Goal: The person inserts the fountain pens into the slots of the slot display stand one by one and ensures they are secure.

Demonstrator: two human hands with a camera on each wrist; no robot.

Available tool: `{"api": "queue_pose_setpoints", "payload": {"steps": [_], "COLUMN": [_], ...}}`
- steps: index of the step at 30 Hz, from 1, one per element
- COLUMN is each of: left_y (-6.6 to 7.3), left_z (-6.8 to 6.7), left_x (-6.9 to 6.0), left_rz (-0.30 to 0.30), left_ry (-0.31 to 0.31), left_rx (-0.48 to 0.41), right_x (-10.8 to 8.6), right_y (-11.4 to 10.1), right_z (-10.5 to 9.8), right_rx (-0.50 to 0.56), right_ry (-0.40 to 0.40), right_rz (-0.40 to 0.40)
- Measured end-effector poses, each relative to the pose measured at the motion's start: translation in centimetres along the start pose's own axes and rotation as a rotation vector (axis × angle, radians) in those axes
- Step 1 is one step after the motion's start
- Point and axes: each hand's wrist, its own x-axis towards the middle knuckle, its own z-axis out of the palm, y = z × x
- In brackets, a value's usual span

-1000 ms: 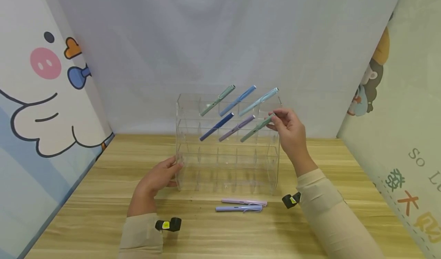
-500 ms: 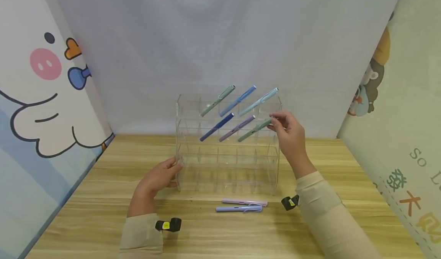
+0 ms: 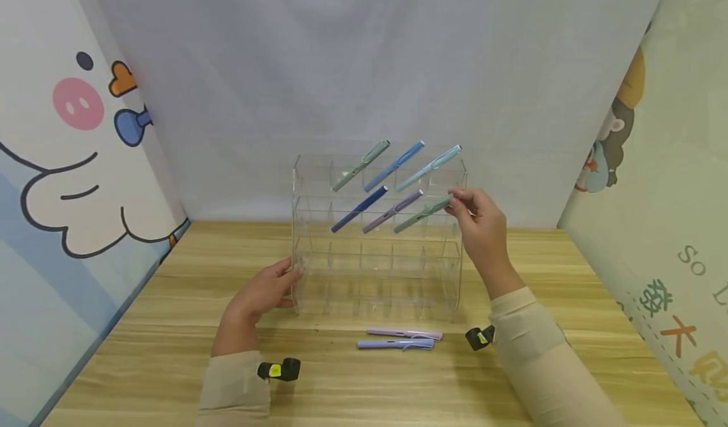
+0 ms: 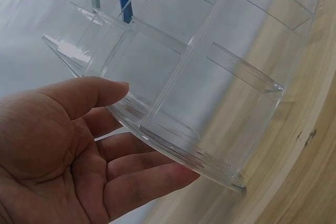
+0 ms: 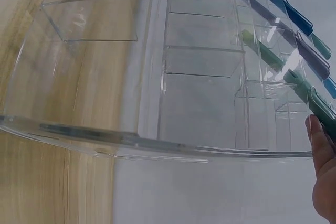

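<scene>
The clear plastic tiered rack (image 3: pixel 375 258) is gripped by the left hand (image 3: pixel 264 292), seemingly for steadiness; in the right hand (image 3: pixel 485 231), a slim sage-green pen (image 3: pixel 421 215) is pinched high up, slanted at the rack's upper right, apparently leaving its lower end free.

Pen rack (image 3: pixel 375 266): on the table (image 3: pixel 153 326), my left hand (image 3: pixel 261 294) gripping its left side low down, my right hand (image 3: pixel 483 230) at its right side, higher up.
Rack's top tier: upper left pen (image 3: pixel 361 166), upper middle pen (image 3: pixel 394 167) and upper right pen (image 3: pixel 429 168), leaning right.
Rack's next tier: lower left pen (image 3: pixel 358 210), then lower middle pen (image 3: pixel 392 211), then the held pen (image 3: pixel 422 214), pinched in my right hand.
Before the rack: rear pen (image 3: pixel 400 333) and front pen (image 3: pixel 392 344), lying on the table.
Behind the rack: curtain (image 3: pixel 370 67).
Beyond the rack's sides: left wall (image 3: pixel 133 187), right wall (image 3: pixel 643 237).
</scene>
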Motion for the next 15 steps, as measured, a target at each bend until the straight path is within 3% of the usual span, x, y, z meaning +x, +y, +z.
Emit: {"api": "queue_pose_setpoints", "payload": {"steps": [5,9,15], "left_y": [-0.2,-0.4,-0.3], "left_z": [-0.2,-0.1,-0.1], "left_x": [0.1,0.1,0.3], "left_rz": [-0.011,-0.019,-0.012], "left_ry": [0.01,0.014,0.019], "left_rx": [-0.002,-0.008,-0.012], "right_x": [-0.1,-0.5,-1.3], "right_y": [-0.3,-1.5,-4.1], "right_z": [-0.3,-1.6,-4.7], "right_rx": [-0.072,-0.14,-0.055], "right_ry": [-0.053,-0.105,-0.02], "right_rz": [0.032,0.084,0.043]}}
